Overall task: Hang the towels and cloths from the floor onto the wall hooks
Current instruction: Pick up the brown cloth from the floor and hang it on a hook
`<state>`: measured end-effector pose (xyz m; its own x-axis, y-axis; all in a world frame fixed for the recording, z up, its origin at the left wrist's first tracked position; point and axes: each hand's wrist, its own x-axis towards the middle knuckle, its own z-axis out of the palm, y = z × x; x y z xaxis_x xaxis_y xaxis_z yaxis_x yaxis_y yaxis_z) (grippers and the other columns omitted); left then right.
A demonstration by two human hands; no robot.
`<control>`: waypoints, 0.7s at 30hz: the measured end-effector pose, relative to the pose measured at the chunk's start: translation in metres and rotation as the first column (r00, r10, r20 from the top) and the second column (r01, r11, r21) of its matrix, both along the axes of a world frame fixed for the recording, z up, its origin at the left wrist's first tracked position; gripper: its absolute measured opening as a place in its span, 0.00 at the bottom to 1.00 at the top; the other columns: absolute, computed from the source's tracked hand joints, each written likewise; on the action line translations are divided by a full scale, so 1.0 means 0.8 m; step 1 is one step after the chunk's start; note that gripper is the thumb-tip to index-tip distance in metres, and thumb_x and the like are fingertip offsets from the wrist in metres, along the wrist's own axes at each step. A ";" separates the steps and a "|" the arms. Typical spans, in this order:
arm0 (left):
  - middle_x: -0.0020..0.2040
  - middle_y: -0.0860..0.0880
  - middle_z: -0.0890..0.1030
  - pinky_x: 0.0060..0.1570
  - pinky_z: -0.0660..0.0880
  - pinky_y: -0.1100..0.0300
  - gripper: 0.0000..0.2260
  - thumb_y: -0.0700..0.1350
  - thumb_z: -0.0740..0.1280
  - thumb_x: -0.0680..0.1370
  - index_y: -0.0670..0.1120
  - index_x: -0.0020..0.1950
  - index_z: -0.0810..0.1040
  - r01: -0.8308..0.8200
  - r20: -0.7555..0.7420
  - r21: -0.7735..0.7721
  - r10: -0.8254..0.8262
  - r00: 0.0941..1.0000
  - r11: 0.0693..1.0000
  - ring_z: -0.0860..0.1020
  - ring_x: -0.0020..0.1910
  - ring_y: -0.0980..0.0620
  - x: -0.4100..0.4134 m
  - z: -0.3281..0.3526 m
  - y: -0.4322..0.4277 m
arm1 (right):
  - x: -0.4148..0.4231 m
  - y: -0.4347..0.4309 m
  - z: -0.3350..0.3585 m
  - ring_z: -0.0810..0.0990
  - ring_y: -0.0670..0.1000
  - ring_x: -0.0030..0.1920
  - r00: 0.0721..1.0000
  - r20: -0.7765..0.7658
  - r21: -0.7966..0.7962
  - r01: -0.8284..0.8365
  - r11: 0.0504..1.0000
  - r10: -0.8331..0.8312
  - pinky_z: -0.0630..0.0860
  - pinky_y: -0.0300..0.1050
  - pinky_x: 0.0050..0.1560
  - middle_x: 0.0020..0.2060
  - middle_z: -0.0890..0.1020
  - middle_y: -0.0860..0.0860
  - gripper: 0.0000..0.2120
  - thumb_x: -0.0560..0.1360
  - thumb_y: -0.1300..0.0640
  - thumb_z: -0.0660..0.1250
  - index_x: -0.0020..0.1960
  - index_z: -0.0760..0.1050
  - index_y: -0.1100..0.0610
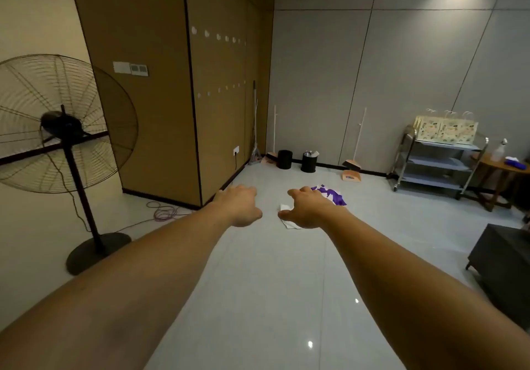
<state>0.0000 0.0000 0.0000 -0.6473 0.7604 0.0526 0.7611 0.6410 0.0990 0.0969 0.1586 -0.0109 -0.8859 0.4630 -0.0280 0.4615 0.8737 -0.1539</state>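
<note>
Left hand point(239, 206) and right hand point(308, 207) are stretched forward, each grip loose and empty, fingers slightly curled. Purple-and-white cloths point(332, 196) lie on the floor point(258, 283), partly hidden behind the right hand; round white hooks point(218, 37) dot the brown wall point(149, 111) beyond. Fan point(57, 126) and coiled cable point(165, 212) sit left, bins point(284, 159) at the far wall.

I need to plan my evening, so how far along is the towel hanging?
Nothing looks done: the hooks on the brown wall are all bare. Nothing is in hand: left hand and right hand reach out empty. Left to do: the purple cloth and white cloth lie on the floor, to be picked up and hung.
</note>
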 end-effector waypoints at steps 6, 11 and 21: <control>0.70 0.44 0.68 0.59 0.70 0.48 0.27 0.54 0.61 0.77 0.48 0.74 0.62 0.014 0.015 -0.033 -0.014 1.000 0.999 0.68 0.66 0.43 -0.115 -0.001 0.043 | -0.115 0.044 -0.015 0.66 0.62 0.70 0.999 0.033 -0.014 0.044 0.999 -0.044 0.69 0.59 0.67 0.74 0.65 0.56 0.37 0.74 0.36 0.63 0.76 0.58 0.51; 0.71 0.44 0.68 0.60 0.69 0.49 0.27 0.54 0.61 0.77 0.48 0.75 0.62 0.047 0.016 -0.037 -0.046 0.999 0.998 0.68 0.67 0.43 -0.212 -0.005 0.098 | -0.203 0.103 -0.022 0.66 0.62 0.70 0.997 0.031 -0.027 0.071 0.997 -0.070 0.69 0.60 0.67 0.74 0.65 0.56 0.37 0.74 0.35 0.63 0.76 0.58 0.51; 0.71 0.44 0.66 0.61 0.67 0.49 0.28 0.54 0.61 0.77 0.48 0.75 0.61 0.032 0.054 -0.063 -0.028 0.998 0.997 0.67 0.67 0.43 -0.370 -0.025 0.276 | -0.368 0.279 -0.051 0.67 0.61 0.70 0.996 0.067 -0.067 0.061 0.996 -0.056 0.70 0.59 0.67 0.74 0.65 0.56 0.37 0.74 0.35 0.64 0.76 0.57 0.49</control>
<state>-0.2957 0.2208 -0.0198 -0.6247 0.7802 -0.0308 0.7748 0.6243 0.0995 -0.1974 0.3815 -0.0519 -0.8527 0.5088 -0.1187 0.5224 0.8333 -0.1807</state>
